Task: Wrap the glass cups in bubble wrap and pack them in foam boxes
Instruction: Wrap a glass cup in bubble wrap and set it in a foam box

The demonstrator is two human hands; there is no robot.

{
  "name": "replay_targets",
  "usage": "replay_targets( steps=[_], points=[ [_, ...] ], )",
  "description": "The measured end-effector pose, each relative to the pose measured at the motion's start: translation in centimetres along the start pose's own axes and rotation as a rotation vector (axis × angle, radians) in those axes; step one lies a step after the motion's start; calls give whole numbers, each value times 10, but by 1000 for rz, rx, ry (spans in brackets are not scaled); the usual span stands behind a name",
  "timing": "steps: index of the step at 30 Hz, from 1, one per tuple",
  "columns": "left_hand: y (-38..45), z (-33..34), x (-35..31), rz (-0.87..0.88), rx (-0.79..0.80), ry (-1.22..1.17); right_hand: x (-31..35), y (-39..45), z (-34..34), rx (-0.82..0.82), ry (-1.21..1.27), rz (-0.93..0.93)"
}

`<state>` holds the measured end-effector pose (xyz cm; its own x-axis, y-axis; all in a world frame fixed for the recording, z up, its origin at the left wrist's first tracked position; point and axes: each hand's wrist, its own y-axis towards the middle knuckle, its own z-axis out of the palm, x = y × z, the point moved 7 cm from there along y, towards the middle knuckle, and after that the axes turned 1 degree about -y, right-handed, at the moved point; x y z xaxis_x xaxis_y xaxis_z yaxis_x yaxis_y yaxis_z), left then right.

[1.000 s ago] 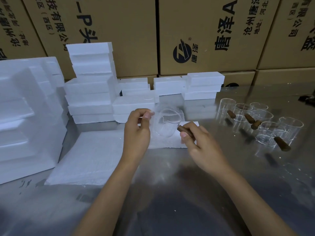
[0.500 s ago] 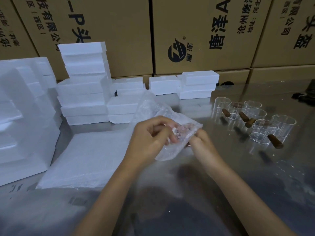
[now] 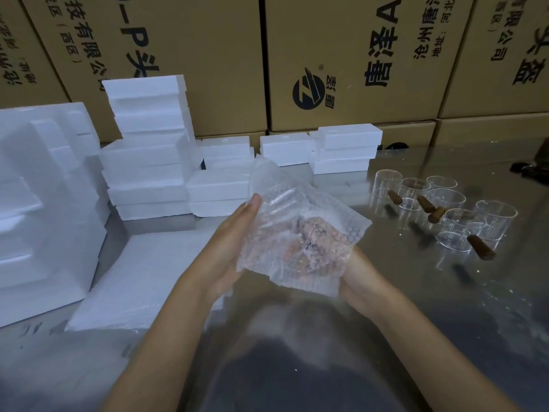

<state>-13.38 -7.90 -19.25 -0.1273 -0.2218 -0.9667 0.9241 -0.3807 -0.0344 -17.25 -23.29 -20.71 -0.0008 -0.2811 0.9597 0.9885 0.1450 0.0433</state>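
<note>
Since a moment before, our left hand [image 3: 234,248] flattened, fingers straight against the bubble wrap [image 3: 297,233], steadying it; right hand [image 3: 356,281], at four o'clock: fingers hidden.

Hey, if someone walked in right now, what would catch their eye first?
Dead centre, the left hand and right hand hold a crumpled bubble wrap bundle above the steel table. To the right stands a cluster of glass cups with brown handles; white foam boxes are stacked at left.

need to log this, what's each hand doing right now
Left hand: open, straight fingers pressed against the bubble wrap bundle.
Right hand: under the bundle, fingers hidden; cannot tell.
</note>
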Motion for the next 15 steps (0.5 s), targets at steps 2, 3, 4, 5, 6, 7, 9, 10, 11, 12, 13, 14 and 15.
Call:
replay_targets(
  steps=[2,3,4,5,6,7,9,10,11,12,13,14,15],
  points=[
    [1,13,5,6,48,-27,-4,-1,0,38,48,-9],
    [1,17,7,9,55,-30,-4,-1,0,41,42,-24],
    [2,19,9,16,64,-45,-3,-2,0,48,27,-35],
    [2,22,10,23,80,-68,-2,-1,0,48,10,-40],
    [2,23,10,33,81,-83,-1,-1,0,56,-6,-44],
    [1,22,8,50,60,-76,-1,-1,2,62,-20,-40],
    [1,16,1,106,8,14,-2,-2,2,54,-52,-23],
    [0,14,-1,130,2,56,-2,-3,2,55,-66,-31],
    [-1,13,-3,143,8,73,-2,-3,2,64,-72,-42],
    [-1,13,-3,142,36,50,-2,-3,2,71,-63,-43],
    [-2,14,-3,127,82,-15,-2,-4,2,75,-56,-46],
    [-3,15,-2,107,135,-95,-1,-6,3,78,-62,-53],
    [-5,17,-2,91,177,-165,0,-6,4,77,-78,-62]
  ],
)
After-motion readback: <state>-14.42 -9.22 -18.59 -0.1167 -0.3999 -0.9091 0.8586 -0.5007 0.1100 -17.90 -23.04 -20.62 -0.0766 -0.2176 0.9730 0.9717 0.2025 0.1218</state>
